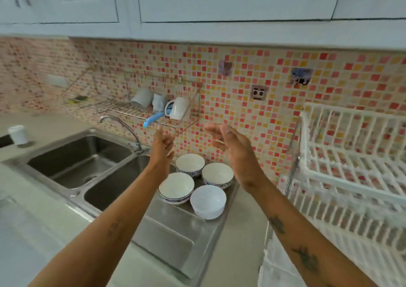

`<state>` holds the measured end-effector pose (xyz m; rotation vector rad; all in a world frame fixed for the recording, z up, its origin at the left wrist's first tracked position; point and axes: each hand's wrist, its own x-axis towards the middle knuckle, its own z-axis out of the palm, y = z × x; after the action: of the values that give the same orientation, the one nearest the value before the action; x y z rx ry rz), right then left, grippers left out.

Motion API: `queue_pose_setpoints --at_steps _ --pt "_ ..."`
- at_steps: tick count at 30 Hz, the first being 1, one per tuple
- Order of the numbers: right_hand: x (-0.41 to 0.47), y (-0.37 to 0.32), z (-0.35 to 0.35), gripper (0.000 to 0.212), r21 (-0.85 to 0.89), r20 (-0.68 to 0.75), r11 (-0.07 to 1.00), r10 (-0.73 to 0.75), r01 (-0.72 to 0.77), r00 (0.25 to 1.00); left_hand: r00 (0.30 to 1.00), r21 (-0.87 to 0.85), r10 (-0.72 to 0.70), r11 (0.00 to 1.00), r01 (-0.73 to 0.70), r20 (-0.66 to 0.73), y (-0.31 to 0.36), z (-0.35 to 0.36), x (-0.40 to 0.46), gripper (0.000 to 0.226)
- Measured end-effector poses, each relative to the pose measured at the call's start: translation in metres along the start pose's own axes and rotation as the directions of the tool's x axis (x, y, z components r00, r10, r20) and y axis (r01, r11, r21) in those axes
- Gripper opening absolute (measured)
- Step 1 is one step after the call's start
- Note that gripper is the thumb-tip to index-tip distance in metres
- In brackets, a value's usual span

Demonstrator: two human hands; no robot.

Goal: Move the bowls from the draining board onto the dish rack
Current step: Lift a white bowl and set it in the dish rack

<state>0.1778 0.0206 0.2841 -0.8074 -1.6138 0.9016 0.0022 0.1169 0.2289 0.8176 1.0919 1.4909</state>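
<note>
Several white bowls stand upright in a cluster on the steel draining board (175,234), right of the sink. Three have blue patterned rims: one at the back (190,163), one at the right (217,174), one at the front left (176,186). A plain white bowl (208,200) sits nearest me. My left hand (162,145) hovers above the cluster's left side, fingers spread, holding nothing. My right hand (230,146) hovers above the right side, open and empty too. The white plastic dish rack (351,170) stands at the right, with two tiers.
A double steel sink (87,168) with a curved tap (123,126) lies to the left. A wire wall rack (131,108) holds mugs and a blue-handled utensil above the sink. A white canister (18,134) stands far left. Cupboards hang overhead.
</note>
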Motion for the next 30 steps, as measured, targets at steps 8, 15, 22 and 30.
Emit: queue_pose_setpoints --at_steps 8,15,22,30 --pt "0.047 0.168 -0.001 0.058 -0.009 -0.144 0.787 0.609 -0.616 0.780 0.900 -0.098 -0.403 0.915 0.391 -0.166 -0.129 -0.053 0.037 0.075" --pt "0.023 0.252 -0.013 0.060 0.088 -0.284 0.613 0.771 -0.785 0.570 0.877 -0.121 -0.454 0.890 0.439 -0.156 -0.208 -0.045 0.044 0.074" --pt "0.015 0.295 -0.005 0.057 0.169 -0.284 0.564 0.813 -0.808 0.508 0.869 -0.079 -0.486 0.873 0.481 -0.087 -0.259 -0.036 0.052 0.061" --pt "0.011 0.318 0.002 0.056 0.206 -0.309 0.582 0.801 -0.786 0.512 0.881 -0.066 -0.471 0.882 0.467 -0.057 -0.260 -0.023 0.051 0.036"
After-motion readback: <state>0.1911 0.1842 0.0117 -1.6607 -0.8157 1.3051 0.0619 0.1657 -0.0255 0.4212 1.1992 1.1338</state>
